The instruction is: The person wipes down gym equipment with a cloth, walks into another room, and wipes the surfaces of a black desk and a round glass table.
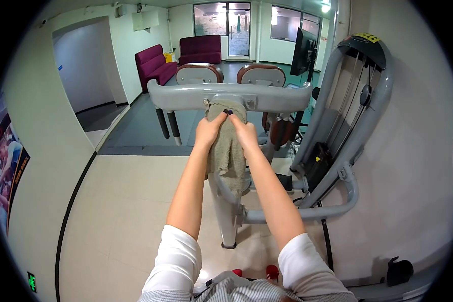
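Note:
A grey-green cloth (227,156) is draped over the upright post of a grey exercise machine (186,95), just beneath its wide curved crossbar. My left hand (209,132) grips the cloth's left side, and my right hand (244,133) grips its right side. Both thumbs meet on the front of the cloth, close to the top. The other fingers wrap round behind the post and are hidden. Below the cloth the post runs down to a foot on the tiled floor.
A weight stack (319,168) with cables in a grey frame stands at right. Padded rests (260,75) sit behind the crossbar, and black handles (174,126) hang at left. Purple sofas (200,50) stand farther back. A doorway (88,65) opens on the left; a curved tube (350,194) juts out low right.

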`<state>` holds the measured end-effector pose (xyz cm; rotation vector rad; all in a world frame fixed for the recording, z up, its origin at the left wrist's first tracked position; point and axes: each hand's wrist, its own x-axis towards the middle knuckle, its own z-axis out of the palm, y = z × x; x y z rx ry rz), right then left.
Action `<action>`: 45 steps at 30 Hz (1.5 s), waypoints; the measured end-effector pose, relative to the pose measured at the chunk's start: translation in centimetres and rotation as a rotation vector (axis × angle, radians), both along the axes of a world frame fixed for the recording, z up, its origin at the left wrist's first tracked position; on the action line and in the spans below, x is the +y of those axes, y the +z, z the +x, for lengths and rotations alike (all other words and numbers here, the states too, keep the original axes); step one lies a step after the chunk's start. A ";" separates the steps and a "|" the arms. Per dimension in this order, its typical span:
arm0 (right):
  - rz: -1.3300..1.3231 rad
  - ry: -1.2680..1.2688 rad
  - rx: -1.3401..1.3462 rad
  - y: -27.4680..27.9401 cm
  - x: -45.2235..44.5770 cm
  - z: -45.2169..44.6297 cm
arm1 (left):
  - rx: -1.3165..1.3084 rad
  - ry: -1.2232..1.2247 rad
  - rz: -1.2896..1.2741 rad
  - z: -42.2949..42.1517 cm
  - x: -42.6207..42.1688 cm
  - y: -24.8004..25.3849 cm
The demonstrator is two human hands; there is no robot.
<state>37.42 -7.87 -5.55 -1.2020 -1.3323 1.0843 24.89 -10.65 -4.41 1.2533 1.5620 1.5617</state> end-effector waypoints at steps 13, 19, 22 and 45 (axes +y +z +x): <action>0.237 -0.093 0.075 -2.3 -4.5 0.0 | 0.029 0.169 0.044 1.8 -4.2 -2.3; 0.300 -0.059 0.131 -4.2 -6.7 0.4 | -0.051 0.173 0.126 2.5 -6.1 -4.8; 0.339 -0.056 0.163 -5.0 -7.3 0.4 | -0.052 0.175 0.147 2.3 -6.1 -6.3; 0.541 -0.007 0.141 -16.8 -8.7 1.1 | -0.078 0.102 0.463 3.1 -8.8 -17.1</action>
